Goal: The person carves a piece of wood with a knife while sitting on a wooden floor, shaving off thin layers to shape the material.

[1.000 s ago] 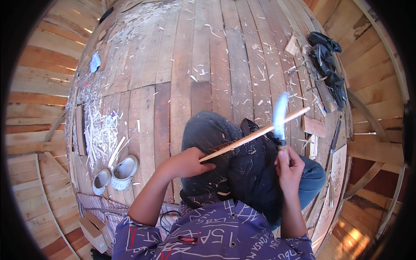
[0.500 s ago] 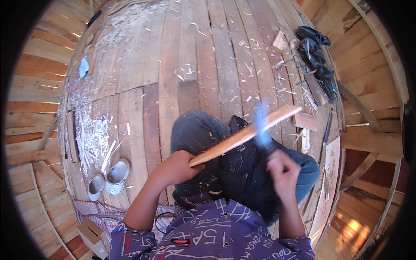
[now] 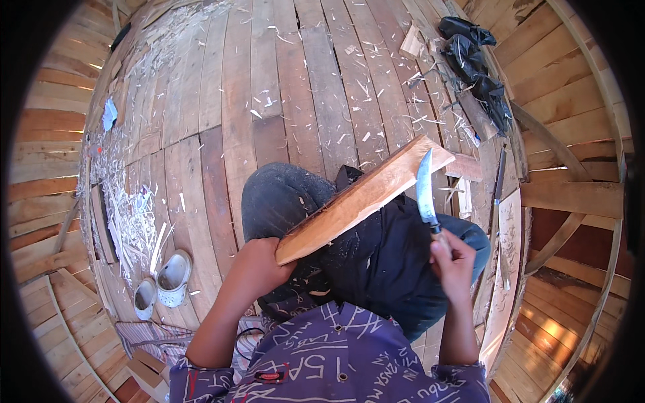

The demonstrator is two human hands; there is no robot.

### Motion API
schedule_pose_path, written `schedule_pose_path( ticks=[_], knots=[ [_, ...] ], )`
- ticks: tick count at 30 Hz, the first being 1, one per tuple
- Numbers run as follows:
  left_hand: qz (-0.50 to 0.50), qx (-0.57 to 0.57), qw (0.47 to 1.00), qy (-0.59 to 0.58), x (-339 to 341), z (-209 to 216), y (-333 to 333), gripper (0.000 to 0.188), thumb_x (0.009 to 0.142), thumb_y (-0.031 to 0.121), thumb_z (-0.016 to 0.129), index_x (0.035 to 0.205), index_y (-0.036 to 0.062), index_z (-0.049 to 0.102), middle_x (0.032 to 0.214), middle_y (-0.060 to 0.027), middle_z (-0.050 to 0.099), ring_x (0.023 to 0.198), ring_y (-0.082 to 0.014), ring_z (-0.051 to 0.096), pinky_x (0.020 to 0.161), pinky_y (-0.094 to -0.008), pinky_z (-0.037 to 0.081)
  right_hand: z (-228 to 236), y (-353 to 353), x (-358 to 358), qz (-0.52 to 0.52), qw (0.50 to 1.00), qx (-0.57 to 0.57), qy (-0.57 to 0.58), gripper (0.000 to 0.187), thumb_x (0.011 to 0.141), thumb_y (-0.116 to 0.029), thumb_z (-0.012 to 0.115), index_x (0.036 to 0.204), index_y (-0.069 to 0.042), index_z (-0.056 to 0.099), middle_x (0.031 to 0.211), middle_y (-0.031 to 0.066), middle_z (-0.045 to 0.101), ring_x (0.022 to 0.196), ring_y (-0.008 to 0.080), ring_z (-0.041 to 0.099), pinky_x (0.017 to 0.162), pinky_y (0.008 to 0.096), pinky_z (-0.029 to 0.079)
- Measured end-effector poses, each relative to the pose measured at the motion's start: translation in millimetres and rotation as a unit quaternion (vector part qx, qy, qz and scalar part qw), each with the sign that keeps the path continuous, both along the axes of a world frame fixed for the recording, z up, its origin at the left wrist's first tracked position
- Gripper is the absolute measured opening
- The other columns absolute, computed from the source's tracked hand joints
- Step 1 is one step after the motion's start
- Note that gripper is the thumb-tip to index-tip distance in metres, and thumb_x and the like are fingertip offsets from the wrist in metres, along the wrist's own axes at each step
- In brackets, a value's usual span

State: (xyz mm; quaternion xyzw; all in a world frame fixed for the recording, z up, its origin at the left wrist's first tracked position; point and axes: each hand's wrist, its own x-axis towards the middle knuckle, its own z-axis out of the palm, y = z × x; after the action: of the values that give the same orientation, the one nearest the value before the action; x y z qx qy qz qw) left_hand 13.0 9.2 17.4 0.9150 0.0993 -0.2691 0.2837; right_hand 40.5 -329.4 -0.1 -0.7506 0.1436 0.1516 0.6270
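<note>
My left hand point(image 3: 261, 264) is closed round the near end of a piece of wood point(image 3: 359, 208). The piece slants up and away to the right across my lap, its broad pale face turned toward me. In my right hand point(image 3: 452, 258) is the wooden handle of a knife point(image 3: 424, 188) with a curved, shiny blade. The blade points up, close by the far end of the wood; whether they touch I cannot tell. My crossed legs and a dark cloth point(image 3: 376, 269) lie beneath the wood.
Wood shavings point(image 3: 144, 218) litter the plank floor point(image 3: 232, 101). Grey clogs point(image 3: 173, 277) stand at the left, above a cardboard box point(image 3: 148, 373). At the right are a black plastic bag point(image 3: 474, 67), wood offcuts point(image 3: 465, 166) and a long dark tool point(image 3: 499, 178).
The wood has rolled so its broad face shows more. The knife, blurred before, is now sharp to see and sits lower, right of the wood. My view has shifted a little.
</note>
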Motion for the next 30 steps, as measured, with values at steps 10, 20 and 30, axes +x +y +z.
schedule_pose_path(
  ticks=[10, 20, 30],
  knots=[
    [0.022, -0.011, 1.000, 0.008, -1, -6, 0, 0.035, 0.072, 0.028, 0.071, 0.082, -0.0045, 0.066, 0.078, -0.0263, 0.064, 0.080, -0.0428, 0.063, 0.073, -0.0458, 0.051, -4, 12, 6, -0.027, 0.994, 0.100, 0.026, 0.019, 0.087, -0.010, 0.069, 0.102, 0.002, 0.068, 0.076, -0.0013, 0.061, 0.067, 0.0026, 0.052, 0.061, 0.0199, 0.043],
    [0.030, -0.034, 0.999, 0.017, 0, -10, 2, 0.032, 0.071, 0.026, 0.072, 0.083, -0.0036, 0.067, 0.078, -0.0266, 0.063, 0.079, -0.0429, 0.063, 0.072, -0.0453, 0.051, -11, 37, -1, -0.016, 0.996, 0.088, -0.014, 0.025, 0.094, -0.018, 0.061, 0.110, 0.000, 0.064, 0.069, -0.0017, 0.057, 0.051, 0.0011, 0.046, 0.044, 0.0176, 0.034],
    [0.007, 0.010, 1.000, 0.006, 0, -6, -1, 0.031, 0.070, 0.025, 0.072, 0.083, -0.0026, 0.067, 0.077, -0.0257, 0.064, 0.078, -0.0426, 0.063, 0.071, -0.0451, 0.051, -18, 37, -7, 0.208, 0.970, 0.026, -0.125, 0.023, 0.091, -0.020, 0.065, 0.101, 0.001, 0.068, 0.071, 0.0009, 0.061, 0.057, 0.0011, 0.050, 0.050, 0.0186, 0.039]
  ],
)
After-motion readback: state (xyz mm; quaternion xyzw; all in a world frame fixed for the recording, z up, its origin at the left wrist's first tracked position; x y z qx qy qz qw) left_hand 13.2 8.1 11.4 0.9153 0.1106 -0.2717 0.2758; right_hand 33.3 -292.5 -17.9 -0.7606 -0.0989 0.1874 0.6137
